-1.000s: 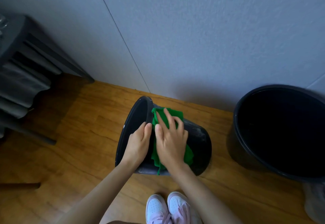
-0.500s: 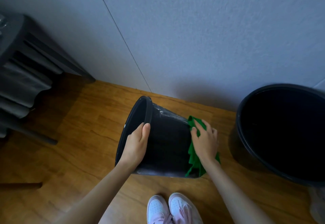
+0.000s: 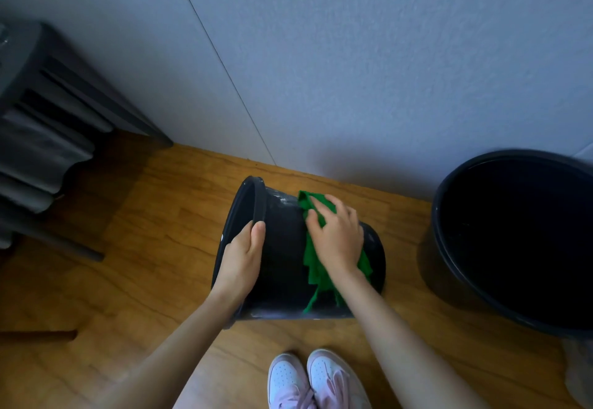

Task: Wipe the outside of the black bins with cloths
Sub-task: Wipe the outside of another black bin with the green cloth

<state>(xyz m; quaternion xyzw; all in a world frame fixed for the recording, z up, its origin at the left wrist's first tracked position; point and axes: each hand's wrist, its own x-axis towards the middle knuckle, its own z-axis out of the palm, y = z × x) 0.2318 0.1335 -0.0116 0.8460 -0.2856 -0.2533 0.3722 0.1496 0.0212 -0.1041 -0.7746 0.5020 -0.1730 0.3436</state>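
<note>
The left grip (image 3: pixel 242 258) holds the rim of the tipped black bin (image 3: pixel 282 258). Its thumb lies along the outer wall just below the rim and its fingers are curled over the lip towards the mouth. The right grip (image 3: pixel 337 238) lies spread, palm down, on a green cloth (image 3: pixel 316 269). It presses the cloth against the bin's upper side with fingers only slightly bent, following the curve rather than pinching the fabric. The cloth is bunched under the palm. One corner pokes out past the fingertips towards the wall (image 3: pixel 353 72), and its ragged lower edge hangs down the bin's side near the wrist.

The bin lies on its side on the wooden floor (image 3: pixel 144 274), with its mouth turned left and its base to the right. Just below it are the toes of a pair of white and pink shoes (image 3: pixel 317 379).

A second black bin (image 3: pixel 428 267) stands upright, apart to the right by the wall, its dark inside open to view. At the far left a dark slatted piece of furniture (image 3: pixel 38 113) stands against the wall.
</note>
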